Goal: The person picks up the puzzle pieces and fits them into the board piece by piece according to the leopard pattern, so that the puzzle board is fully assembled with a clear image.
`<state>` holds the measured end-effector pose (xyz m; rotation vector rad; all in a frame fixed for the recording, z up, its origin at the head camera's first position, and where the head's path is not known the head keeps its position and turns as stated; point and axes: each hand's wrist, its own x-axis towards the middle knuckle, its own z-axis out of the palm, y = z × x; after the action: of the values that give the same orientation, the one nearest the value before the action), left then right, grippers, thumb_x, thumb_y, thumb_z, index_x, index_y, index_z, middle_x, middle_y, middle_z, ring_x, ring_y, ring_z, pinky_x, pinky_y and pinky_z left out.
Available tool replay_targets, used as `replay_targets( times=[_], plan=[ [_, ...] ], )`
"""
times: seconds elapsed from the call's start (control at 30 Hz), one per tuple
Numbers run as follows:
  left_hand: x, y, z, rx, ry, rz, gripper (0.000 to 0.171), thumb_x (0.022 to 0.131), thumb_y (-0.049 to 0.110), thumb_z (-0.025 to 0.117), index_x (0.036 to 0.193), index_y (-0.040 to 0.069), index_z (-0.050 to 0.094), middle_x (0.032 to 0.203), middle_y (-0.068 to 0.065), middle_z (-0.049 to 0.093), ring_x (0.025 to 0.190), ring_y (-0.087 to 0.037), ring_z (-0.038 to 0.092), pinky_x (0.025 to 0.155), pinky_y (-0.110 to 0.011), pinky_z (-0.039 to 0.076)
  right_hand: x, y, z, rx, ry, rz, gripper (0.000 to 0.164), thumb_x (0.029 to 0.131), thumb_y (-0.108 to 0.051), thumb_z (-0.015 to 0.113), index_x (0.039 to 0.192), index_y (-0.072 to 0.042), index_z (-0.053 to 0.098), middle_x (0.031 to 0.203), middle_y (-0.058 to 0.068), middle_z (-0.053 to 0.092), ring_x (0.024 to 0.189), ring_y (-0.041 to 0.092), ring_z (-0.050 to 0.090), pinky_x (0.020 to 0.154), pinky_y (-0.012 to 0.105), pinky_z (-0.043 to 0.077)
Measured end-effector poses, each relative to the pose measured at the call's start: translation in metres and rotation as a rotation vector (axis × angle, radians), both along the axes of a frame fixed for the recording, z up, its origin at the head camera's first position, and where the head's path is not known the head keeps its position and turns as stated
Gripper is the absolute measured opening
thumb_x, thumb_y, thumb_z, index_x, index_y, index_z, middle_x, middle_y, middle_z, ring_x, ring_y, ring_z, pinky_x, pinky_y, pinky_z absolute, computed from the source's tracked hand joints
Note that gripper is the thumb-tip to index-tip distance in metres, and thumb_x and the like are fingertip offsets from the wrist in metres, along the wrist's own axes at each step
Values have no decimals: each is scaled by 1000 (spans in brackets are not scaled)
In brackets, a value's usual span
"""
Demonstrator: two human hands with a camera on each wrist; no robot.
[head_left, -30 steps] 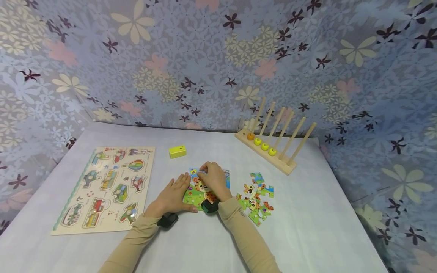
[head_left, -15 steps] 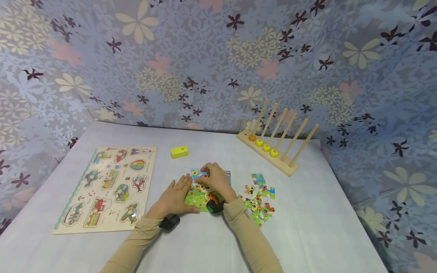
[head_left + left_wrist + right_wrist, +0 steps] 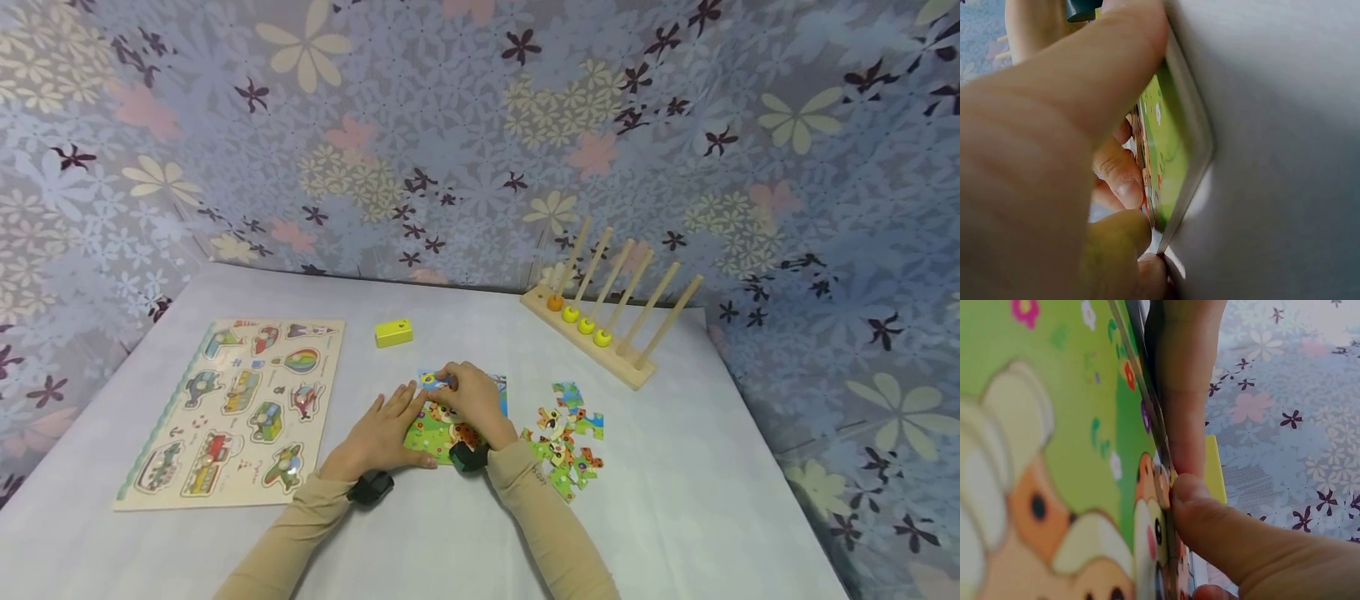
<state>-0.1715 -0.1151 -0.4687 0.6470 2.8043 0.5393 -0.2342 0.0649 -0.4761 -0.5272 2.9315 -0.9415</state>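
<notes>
A jigsaw board (image 3: 429, 433) with a spotted cartoon animal on green grass lies mid-table. My left hand (image 3: 386, 429) rests along its left side, fingers straight, with the thumb at the near edge; in the left wrist view that thumb (image 3: 1122, 56) lies against the board's rim. My right hand (image 3: 474, 400) reaches over the board's upper part, thumb and forefinger pinching a small puzzle piece (image 3: 450, 382), mostly hidden by the fingers. In the right wrist view the right thumb (image 3: 1210, 515) is close to the picture surface, beside a left finger (image 3: 1184, 394).
Loose jigsaw pieces (image 3: 558, 437) lie in a pile right of the board. A yellow block (image 3: 393, 333) sits behind it. At the left is a wooden vehicle peg puzzle (image 3: 251, 442); at the back right, a bead rack (image 3: 622, 364) with upright rods stands near the patterned cloth.
The right hand's fingertips have shifted slightly over the board's upper left, and a blue patch now shows between thumb and forefinger. The left hand has stayed in place.
</notes>
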Motion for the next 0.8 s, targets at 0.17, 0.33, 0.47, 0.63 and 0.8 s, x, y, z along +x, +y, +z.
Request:
replay_targets(
  times=[0.17, 0.33, 0.47, 0.63, 0.8],
  plan=[
    [0, 0, 0, 0, 10, -2, 102, 79, 55, 72, 153, 2, 26, 160, -23, 17, 148, -40, 19, 118, -61, 19, -3, 2, 2, -26, 14, -16, 42, 82, -42, 75, 113, -14, 71, 73, 0, 56, 58, 10, 45, 51, 21, 36],
    [1, -1, 0, -11, -15, 2, 104, 78, 56, 72, 153, 2, 24, 161, -22, 16, 149, -39, 17, 119, -60, 18, -3, 2, -3, -91, -15, -11, 42, 81, -39, 76, 114, -13, 70, 76, 0, 59, 61, 10, 47, 55, 22, 40],
    [1, 0, 1, -2, -23, 3, 106, 78, 56, 73, 152, -2, 23, 160, -23, 16, 149, -40, 17, 119, -60, 18, -3, 0, -5, -179, -104, 90, 36, 85, -27, 75, 117, -13, 69, 87, 2, 62, 70, 11, 52, 62, 22, 45],
    [-1, 0, 0, -20, -9, 10, 109, 78, 57, 72, 152, -4, 20, 161, -22, 16, 149, -38, 17, 120, -58, 18, -7, 2, -5, -294, -185, 166, 33, 88, -14, 72, 120, -10, 67, 97, 8, 63, 81, 14, 55, 71, 23, 49],
    [0, 1, 2, -13, -24, 17, 111, 76, 57, 73, 151, -6, 20, 160, -23, 16, 149, -38, 17, 120, -58, 16, -11, 17, 0, -450, -200, 117, 32, 93, -14, 65, 124, -6, 63, 109, 15, 65, 95, 24, 64, 85, 31, 55]
  ],
)
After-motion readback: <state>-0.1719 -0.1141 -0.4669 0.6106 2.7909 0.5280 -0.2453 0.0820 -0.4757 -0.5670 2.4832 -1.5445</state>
